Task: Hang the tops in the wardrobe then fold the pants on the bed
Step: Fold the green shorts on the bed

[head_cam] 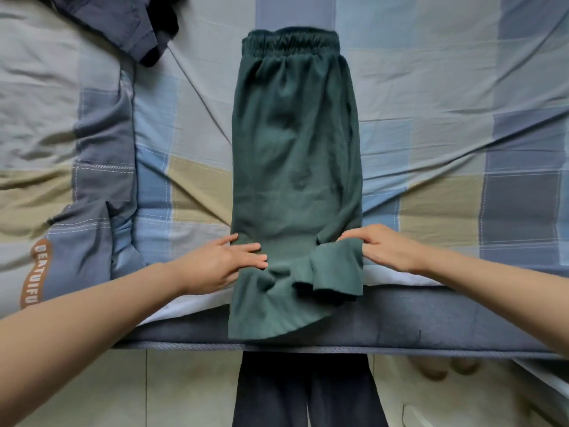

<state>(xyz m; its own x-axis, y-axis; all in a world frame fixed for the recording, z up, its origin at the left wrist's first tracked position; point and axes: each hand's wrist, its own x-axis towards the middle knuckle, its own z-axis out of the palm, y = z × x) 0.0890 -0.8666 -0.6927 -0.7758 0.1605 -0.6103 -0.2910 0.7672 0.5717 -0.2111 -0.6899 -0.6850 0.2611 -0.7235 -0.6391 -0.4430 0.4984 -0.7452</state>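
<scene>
Green pants (295,155) lay mid-fold; left hand (215,266) pressed flat, right hand (385,248) apparently pinched the hem; next, lift toward 12 o'clock.

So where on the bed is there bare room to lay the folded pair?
Bare checked sheet lies right of the green pants, up to the frame edge. A narrower strip lies between the pants and the bunched duvet on the left. The upper left is crowded by dark clothes.

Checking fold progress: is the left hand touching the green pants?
Touching. The head view shows the left hand with straight fingers resting on the green pants.
</scene>
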